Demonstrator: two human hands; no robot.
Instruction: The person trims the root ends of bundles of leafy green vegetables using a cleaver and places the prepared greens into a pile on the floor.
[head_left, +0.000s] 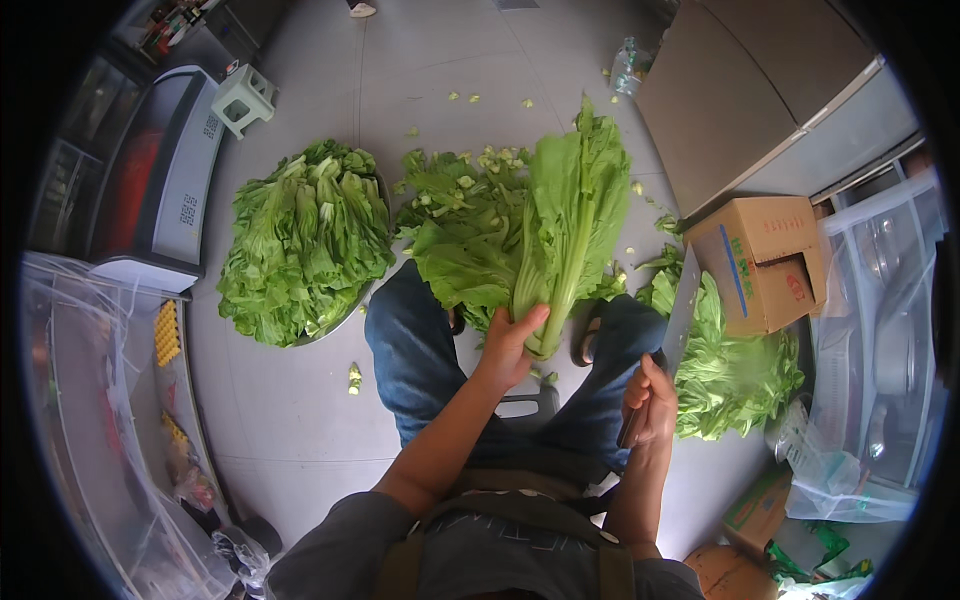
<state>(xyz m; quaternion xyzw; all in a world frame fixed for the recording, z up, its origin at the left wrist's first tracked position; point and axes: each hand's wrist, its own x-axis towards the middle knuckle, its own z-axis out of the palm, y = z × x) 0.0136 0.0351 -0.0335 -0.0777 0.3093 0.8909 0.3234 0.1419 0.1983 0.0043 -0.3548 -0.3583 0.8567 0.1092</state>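
Observation:
My left hand (512, 346) grips a long head of leafy green lettuce (574, 225) near its cut stem end, leaves pointing away from me. In my right hand (651, 401) is a kitchen knife (684, 304) held by its dark handle, blade upright and apart from the lettuce. Below the held head, a heap of loose leaves and trimmings (465, 202) covers the floor between my feet. To the left, a large pile of leafy greens (307, 240) fills a round metal basin, whose rim barely shows. More greens (739, 375) lie to the right, partly behind the blade.
A cardboard box (757, 262) stands at the right by the greens, near a large brown panelled unit (742, 90). At left are a display cooler (169, 172), a plastic stool (245, 99) and a plastic-covered shelf (105, 390). Stem scraps (354, 379) dot the floor. Someone's shoe (362, 10) shows at the top.

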